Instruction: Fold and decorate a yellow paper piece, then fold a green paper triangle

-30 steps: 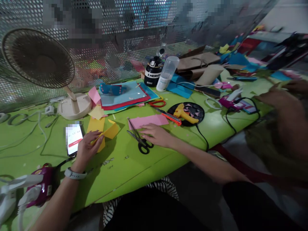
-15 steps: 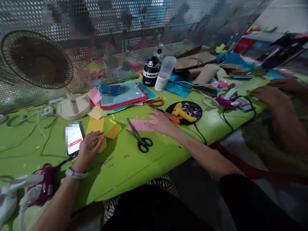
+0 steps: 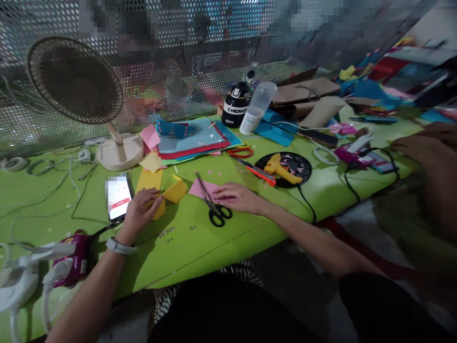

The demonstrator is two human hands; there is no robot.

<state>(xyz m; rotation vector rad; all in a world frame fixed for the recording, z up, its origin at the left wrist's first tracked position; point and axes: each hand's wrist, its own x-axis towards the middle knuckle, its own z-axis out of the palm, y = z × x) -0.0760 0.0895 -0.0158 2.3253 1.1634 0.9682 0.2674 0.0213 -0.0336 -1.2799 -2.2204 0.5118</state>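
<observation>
A folded piece of yellow paper (image 3: 175, 192) is pinched in my left hand (image 3: 140, 213), just above the table, over another yellow strip (image 3: 148, 178). My right hand (image 3: 237, 197) lies over the right end of a pink paper strip (image 3: 197, 189). Its fingers are slightly bent and apart, with the tips by the scissors; whether they touch the paper I cannot tell. Black-handled scissors (image 3: 220, 216) lie on the table, their blades across the pink strip and their handles just below my right fingers.
A phone (image 3: 119, 197) lies left of my left hand, near a power strip (image 3: 73, 259) and a fan (image 3: 119, 151). Beyond my right hand are a red cutter (image 3: 262, 175) and a yellow glue gun (image 3: 282, 169) on a black dish. Another person's hands (image 3: 414, 147) rest at the right.
My right hand has drawn back towards me, from over the pink strip to beside the scissors' handles. My left hand still holds the yellow paper. The whole view has shifted slightly.
</observation>
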